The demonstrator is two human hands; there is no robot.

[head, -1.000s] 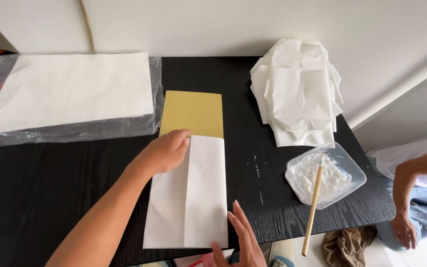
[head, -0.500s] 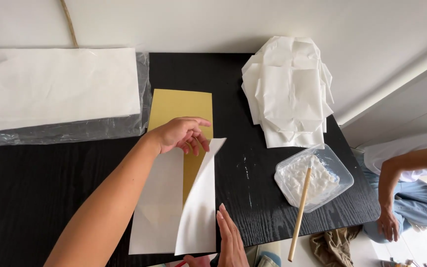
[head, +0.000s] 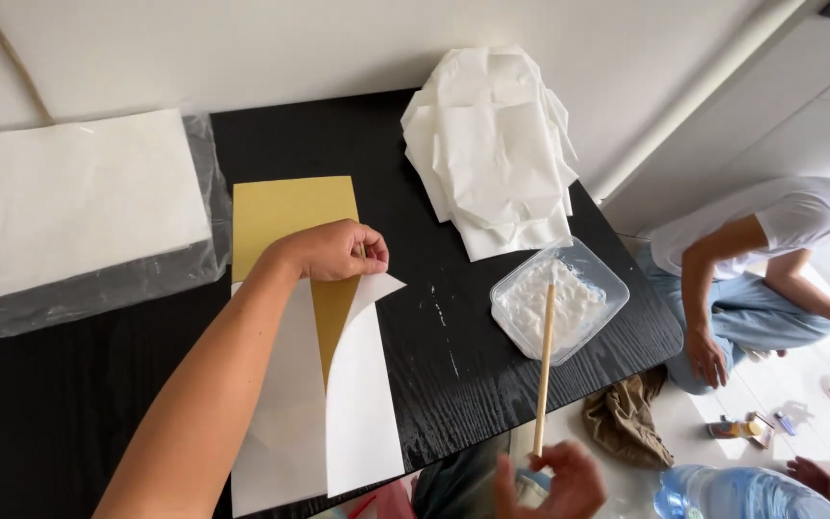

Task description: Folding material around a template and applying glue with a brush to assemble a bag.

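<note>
Black table (head: 79, 404) stands against a white wall. On it lies a gold sheet (head: 290, 216), half covered by white paper (head: 362, 413). Left hand (head: 333, 252) pinches the paper's top corner and lifts it. Right hand (head: 549, 485), at the table's near edge, grips a wooden stick (head: 544, 370) that rests in a plastic tray (head: 561, 300).

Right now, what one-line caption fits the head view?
Left hand pinches white sheet over gold card; right hand holds stick over paste tub.
</note>
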